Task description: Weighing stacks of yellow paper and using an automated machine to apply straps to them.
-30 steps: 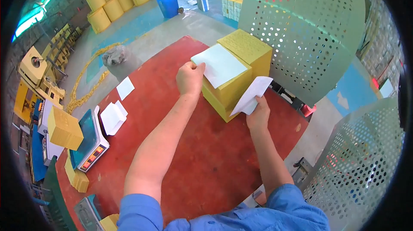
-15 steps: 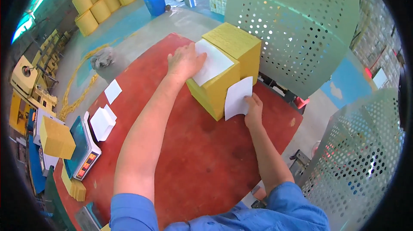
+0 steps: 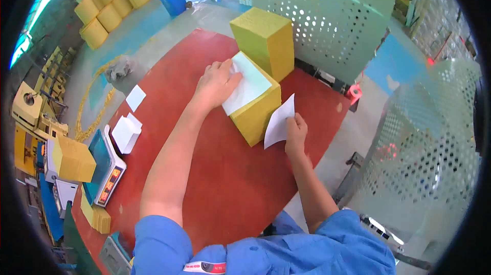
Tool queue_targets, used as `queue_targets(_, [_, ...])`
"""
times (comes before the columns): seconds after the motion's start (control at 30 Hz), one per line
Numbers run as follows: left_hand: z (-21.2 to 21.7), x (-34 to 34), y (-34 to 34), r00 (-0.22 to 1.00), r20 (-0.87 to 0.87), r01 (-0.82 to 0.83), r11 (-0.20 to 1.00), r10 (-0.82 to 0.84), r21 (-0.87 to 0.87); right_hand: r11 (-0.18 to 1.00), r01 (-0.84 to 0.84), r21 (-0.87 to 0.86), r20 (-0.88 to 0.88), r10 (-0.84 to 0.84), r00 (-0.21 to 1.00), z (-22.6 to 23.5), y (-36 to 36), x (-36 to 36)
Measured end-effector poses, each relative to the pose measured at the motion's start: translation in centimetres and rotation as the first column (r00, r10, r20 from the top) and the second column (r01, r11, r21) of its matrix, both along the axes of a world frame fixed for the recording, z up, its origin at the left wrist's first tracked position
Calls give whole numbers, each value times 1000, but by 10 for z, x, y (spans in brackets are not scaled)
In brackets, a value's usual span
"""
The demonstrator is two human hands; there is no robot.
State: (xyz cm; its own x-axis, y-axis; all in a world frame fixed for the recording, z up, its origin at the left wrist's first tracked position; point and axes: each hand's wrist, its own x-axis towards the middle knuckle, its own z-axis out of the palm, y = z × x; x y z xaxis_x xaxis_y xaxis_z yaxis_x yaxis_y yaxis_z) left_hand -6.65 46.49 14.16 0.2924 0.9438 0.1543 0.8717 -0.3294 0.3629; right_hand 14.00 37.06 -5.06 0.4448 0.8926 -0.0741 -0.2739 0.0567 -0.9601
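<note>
A yellow block of stacked paper stands on the red table, with a white sheet lying over its top. My left hand rests on that sheet's left side, fingers stretched out and holding nothing. In my right hand a second white sheet is pinched by its right edge. It is held upright and slightly curved, close to the block's right side. Just behind stands a taller yellow block. My right fingertips are partly hidden behind the sheet.
At the left, a digital scale stands near a yellow stack, with white card pieces beside it. A green perforated metal guard rises at the back; another perforated panel stands on the right.
The front block now shows nearer to me and lower against the rear one, whose side is more exposed. My right hand's sheet has turned more edge-on. The whole view has shifted.
</note>
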Motion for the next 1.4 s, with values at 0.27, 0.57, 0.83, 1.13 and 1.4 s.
queue_targets(0.27, [8, -53, -221, 977, 75, 195, 978, -200, 75, 995, -85, -53, -75, 81, 994, 21, -237, -45])
queue_targets(0.57, [1, -99, -315, 952, 187, 192, 948, -243, 254, 973, -141, 181, -401, 204, 893, 85, -347, -63])
queue_targets(0.83, [-25, -117, -398, 420, 901, -151, 987, 108, -49, 830, -377, 410, -2, 415, 910, 144, -342, -53])
queue_targets(1.13, [-9, -105, -409, 171, 898, 77, 903, 405, -422, 833, -379, 404, -158, 471, 868, 140, -331, -73])
queue_targets(1.4, [-3, -99, -404, 315, 870, 1, 916, 380, -401, 836, -366, 409, -176, 466, 867, 132, -327, -71])
